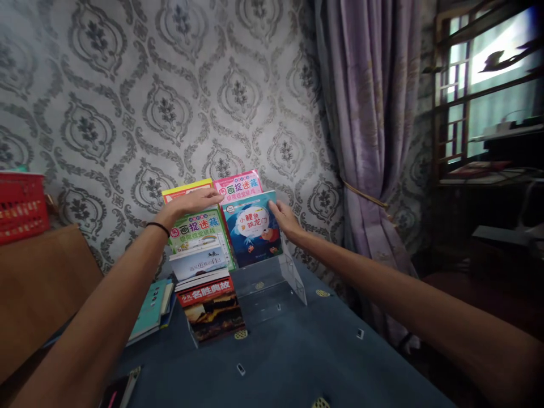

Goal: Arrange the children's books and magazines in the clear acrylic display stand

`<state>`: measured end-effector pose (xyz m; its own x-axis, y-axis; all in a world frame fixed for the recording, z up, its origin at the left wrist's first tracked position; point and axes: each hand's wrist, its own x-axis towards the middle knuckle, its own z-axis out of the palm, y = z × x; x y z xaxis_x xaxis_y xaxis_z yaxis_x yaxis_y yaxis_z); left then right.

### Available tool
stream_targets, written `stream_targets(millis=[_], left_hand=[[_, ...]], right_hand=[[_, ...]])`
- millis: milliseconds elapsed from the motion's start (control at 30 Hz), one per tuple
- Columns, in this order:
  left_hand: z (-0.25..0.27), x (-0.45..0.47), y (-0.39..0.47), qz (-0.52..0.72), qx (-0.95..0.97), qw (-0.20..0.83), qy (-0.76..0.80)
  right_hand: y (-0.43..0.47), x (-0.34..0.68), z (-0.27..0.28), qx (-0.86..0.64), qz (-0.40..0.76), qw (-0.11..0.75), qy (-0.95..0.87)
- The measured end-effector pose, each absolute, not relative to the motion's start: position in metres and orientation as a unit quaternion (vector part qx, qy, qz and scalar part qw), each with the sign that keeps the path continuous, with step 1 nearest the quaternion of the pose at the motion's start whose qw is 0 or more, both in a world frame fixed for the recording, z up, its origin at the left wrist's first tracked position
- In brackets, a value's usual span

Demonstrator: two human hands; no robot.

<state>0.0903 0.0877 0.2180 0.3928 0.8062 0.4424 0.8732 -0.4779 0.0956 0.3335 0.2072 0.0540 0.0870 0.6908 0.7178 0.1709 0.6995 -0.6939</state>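
Observation:
A blue picture book (255,229) with fish on its cover stands in the right half of a clear acrylic book stand (293,277). My right hand (287,219) grips that book by its upper right edge, thumb on the front. My left hand (195,200) is stretched out flat above the left column, fingertips close to the blue book's upper left corner. Behind the blue book rises a pink book (236,184). In the left column stand a yellow-topped book (187,186), a green book (199,226), a pale blue book (202,263) and a red-and-black book (212,309).
A dark blue tablecloth (289,357) covers the table. Teal-covered books (148,309) lie left of the stand, and a dark book (121,391) lies at the near left. Farther left, a red basket (21,207) sits on a wooden box (46,289). Behind are a patterned wall and purple curtain (374,113).

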Motion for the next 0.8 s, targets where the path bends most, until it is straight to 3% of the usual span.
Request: stream_targets(millis=[200,400,500,600,700,800], left_hand=[[0.211,0.073,0.09,-0.178,-0.833,-0.02,-0.524],[0.204,0.058,0.09,-0.193,-0.826,-0.002,-0.529],[0.197,0.051,0.079,-0.239,-0.815,0.046,-0.525],[0.179,0.046,0.059,-0.344,-0.781,0.156,-0.497],[0.144,0.042,0.03,-0.43,-0.724,0.242,-0.482],[0.1,0.043,-0.004,-0.458,-0.702,0.256,-0.481]], right_hand=[[0.205,0.332,0.054,-0.338,0.211,0.67,-0.626],[0.2,0.336,0.052,-0.328,0.214,0.677,-0.623],[0.199,0.341,0.051,-0.325,0.219,0.692,-0.606],[0.197,0.35,0.045,-0.33,0.222,0.714,-0.577],[0.192,0.359,0.033,-0.337,0.212,0.728,-0.559],[0.184,0.364,0.018,-0.343,0.19,0.731,-0.559]])
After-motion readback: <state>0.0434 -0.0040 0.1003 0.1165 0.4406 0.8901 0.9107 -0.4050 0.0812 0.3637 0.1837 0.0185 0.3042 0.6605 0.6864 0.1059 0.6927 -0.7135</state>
